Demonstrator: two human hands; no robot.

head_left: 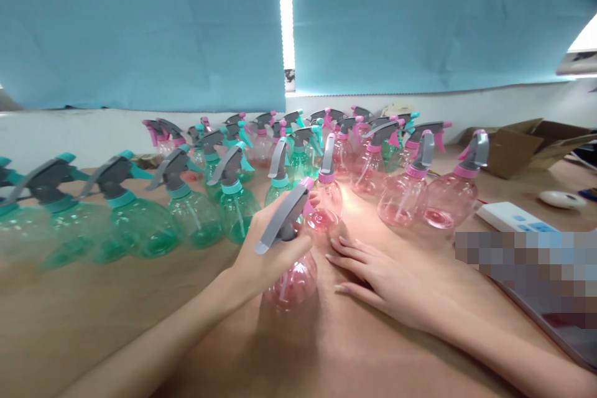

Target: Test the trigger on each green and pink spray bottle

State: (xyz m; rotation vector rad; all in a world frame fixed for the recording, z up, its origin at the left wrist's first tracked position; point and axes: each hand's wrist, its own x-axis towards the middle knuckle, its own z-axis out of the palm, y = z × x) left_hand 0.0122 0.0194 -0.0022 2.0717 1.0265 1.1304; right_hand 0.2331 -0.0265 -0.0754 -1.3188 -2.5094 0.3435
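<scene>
My left hand (268, 245) is wrapped around the neck of a pink spray bottle (293, 283) with a grey and pink trigger head. To the right of that bottle, my right hand (373, 267) rests on the table with its fingers stretched out, holding nothing. Just beyond my hands stands another pink spray bottle (321, 205). A green spray bottle (236, 211) is close behind my left hand. Two more pink bottles, one of them a pink spray bottle (403, 199), stand past my right hand.
Several green bottles form a row on the left, including a green spray bottle (144, 224). More pink and green bottles crowd the back. At right are a cardboard box (517, 149), a white power strip (513, 216), a white mouse (562, 199) and a partly blurred-out flat device.
</scene>
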